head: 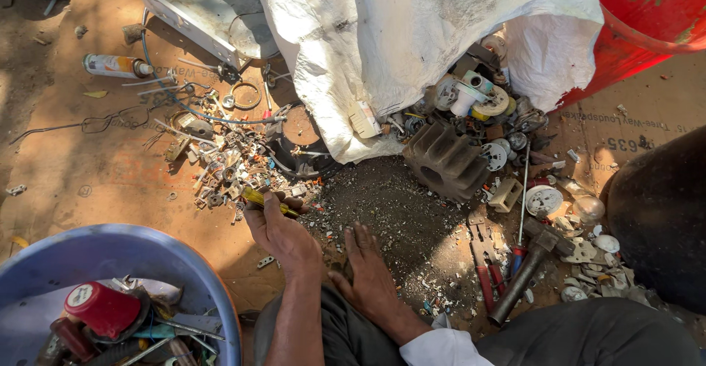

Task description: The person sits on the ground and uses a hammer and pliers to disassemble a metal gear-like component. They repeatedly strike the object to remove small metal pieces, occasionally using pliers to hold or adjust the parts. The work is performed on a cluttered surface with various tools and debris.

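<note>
Two hands at work over scrap on the ground. Left hand point(283, 233) closed round a yellow-handled tool point(266, 200), tip lying at the near edge of a heap of small metal bits point(224, 164). Right hand point(368, 270) flat and spread, palm down, holding nothing, resting on dark grit point(390, 204) just beside the left.

Judged from this: picking through the heap, with the tool as a probe. Calls for a fine, careful pinch next, given how tangled the wires, rings and clips lie, and for the free hand to lift off the grit first.

Packages and labels, by place:
- Far left, a spray can point(114, 65) lying on its side, pale body with an orange and white label, dark nozzle.
- Top centre, a big white woven sack point(412, 35), mouth open, spilling round white sockets point(544, 199) and a dark ribbed metal block point(445, 161).
- Against the sack's lower edge, a small cream box-shaped piece point(364, 119).
- Top right, a red drum point(647, 20) with flecks of green paint.
- Right, under the scrap, a flat brown cardboard sheet point(625, 127) with dark print, upside down from here.
- Bottom left, a blue basin point(110, 252) with a red round-topped can point(103, 308), white label on its lid, among tools.

Near the right knee, a hammer point(526, 274) and red-handled pliers point(485, 267).
</note>
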